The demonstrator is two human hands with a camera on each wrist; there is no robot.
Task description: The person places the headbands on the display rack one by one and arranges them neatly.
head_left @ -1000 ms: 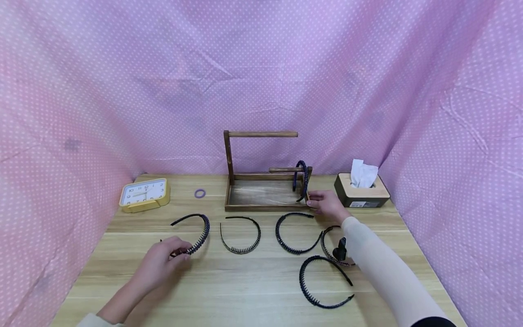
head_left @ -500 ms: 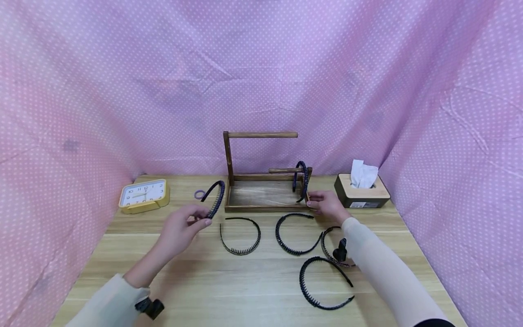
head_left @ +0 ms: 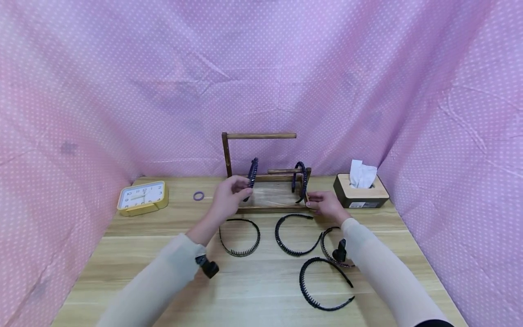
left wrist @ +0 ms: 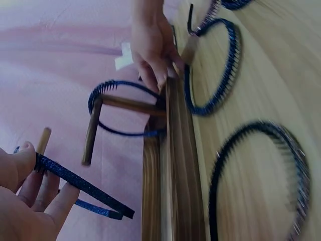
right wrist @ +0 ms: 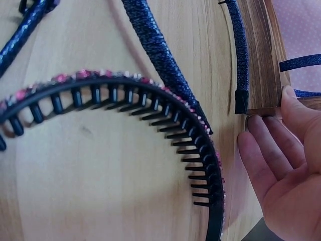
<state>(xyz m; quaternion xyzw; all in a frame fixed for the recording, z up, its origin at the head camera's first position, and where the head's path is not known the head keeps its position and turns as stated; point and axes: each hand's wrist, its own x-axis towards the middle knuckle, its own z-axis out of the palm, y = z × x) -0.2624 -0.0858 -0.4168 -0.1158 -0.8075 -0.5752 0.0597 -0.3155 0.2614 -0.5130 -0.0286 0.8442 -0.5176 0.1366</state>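
My left hand (head_left: 225, 196) pinches a dark, glittery toothed headband (head_left: 253, 171) over the left part of the wooden rack (head_left: 261, 136). In the left wrist view this headband (left wrist: 85, 185) lies between thumb and fingers, its free ends pointing away from the palm. At the rack's right end my right hand (head_left: 327, 205) holds the frame, thumb on the wood and fingers against its outer side. Another dark headband (head_left: 304, 181) hangs on the rack's short lower bar (head_left: 282, 171). The long upper bar bears nothing.
On the table in front of the rack lie headbands: one at left (head_left: 241, 253), one in the middle (head_left: 278, 234), one nearer (head_left: 304, 286), and one partly under the right sleeve (head_left: 327, 250). A yellow clock (head_left: 143, 198), purple ring (head_left: 198, 195) and tissue box (head_left: 361, 193) flank the rack.
My left hand has carried the headband from the table's left side rightward and back to the rack, turning it upright. The right hand has stayed at the rack's end.
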